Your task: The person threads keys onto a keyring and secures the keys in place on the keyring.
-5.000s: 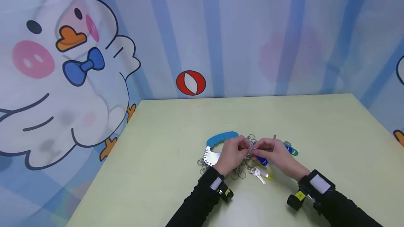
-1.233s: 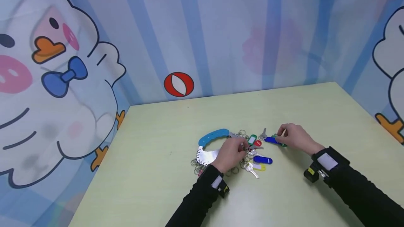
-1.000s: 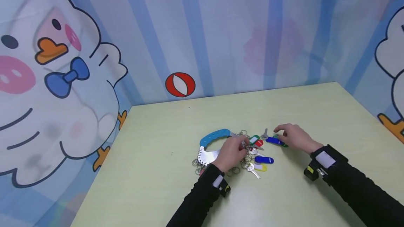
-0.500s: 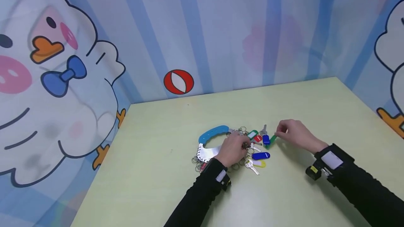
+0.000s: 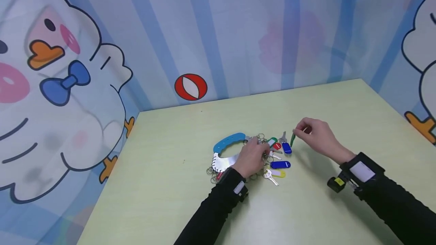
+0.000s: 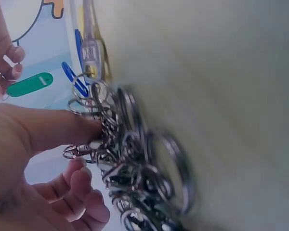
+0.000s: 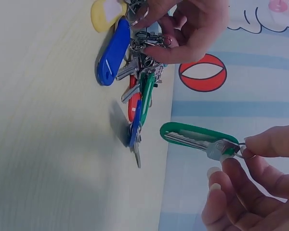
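Observation:
My right hand [image 5: 315,133] pinches the small metal ring [image 7: 242,150] of a green key tag [image 7: 197,130], with a silver key [image 7: 192,139] on the same ring. The tag hangs above the table, right of the bunch. My left hand [image 5: 253,157] grips a cluster of metal rings [image 6: 130,178] by thumb and fingers, hiding part of it. Beside it lies a holder with a blue handle [image 5: 229,141] and a silver toothed plate [image 5: 223,163]. Around the rings lie a blue key tag [image 5: 280,165], a yellow key tag [image 5: 278,173] and a red key tag [image 5: 277,146].
A second blue key tag [image 5: 287,148] with a key [image 5: 283,137] lies at the bunch's right. Another green key tag [image 5: 272,141] sits behind the red one. A loose-hanging key [image 5: 270,177] points toward the front. The pale table [image 5: 170,184] meets a printed cloth backdrop [image 5: 238,48].
Both hands were together over the bunch at first. The right hand then moved right, took the green key tag from beside the blue one and raised it. The left hand stayed on the rings.

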A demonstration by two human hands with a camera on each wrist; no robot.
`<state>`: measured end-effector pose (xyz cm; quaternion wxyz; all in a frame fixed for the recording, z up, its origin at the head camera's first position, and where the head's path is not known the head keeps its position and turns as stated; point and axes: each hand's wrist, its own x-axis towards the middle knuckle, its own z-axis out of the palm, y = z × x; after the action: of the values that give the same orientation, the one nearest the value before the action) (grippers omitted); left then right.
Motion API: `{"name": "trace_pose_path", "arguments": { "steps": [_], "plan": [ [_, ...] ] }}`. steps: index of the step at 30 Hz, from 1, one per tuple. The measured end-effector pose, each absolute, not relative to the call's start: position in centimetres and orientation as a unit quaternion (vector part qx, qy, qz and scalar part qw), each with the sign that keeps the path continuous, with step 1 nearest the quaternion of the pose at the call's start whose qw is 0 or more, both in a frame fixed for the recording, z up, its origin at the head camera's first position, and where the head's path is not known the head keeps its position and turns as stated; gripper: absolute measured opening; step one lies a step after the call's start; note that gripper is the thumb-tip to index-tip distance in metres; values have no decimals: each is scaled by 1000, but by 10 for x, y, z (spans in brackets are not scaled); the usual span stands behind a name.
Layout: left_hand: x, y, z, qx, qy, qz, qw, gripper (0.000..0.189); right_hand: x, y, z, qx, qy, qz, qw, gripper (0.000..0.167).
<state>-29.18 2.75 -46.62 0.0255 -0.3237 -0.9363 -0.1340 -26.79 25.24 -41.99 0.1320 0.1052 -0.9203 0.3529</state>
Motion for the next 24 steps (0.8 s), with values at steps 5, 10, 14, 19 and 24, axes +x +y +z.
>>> {"name": "trace_pose_path", "arguments": {
  "steps": [5, 10, 14, 19, 24],
  "plan": [
    [-295, 29, -462, -324, -940, -96, 36, 26, -268, 250, -415, 109, -918, 359, 128, 13],
    [-297, 30, -456, -333, -939, -81, 27, 21, -269, 247, -414, 112, -918, 360, 122, 12],
    [-294, 30, -458, -344, -936, -68, 25, 14, -266, 245, -419, 116, -918, 361, 115, 11],
    [-289, 29, -463, -353, -932, -78, 8, 13, -260, 245, -424, 113, -918, 364, 105, 10],
    [-292, 31, -461, -352, -933, -74, 14, 16, -261, 243, -424, 113, -914, 371, 119, 11]
  ]
}}
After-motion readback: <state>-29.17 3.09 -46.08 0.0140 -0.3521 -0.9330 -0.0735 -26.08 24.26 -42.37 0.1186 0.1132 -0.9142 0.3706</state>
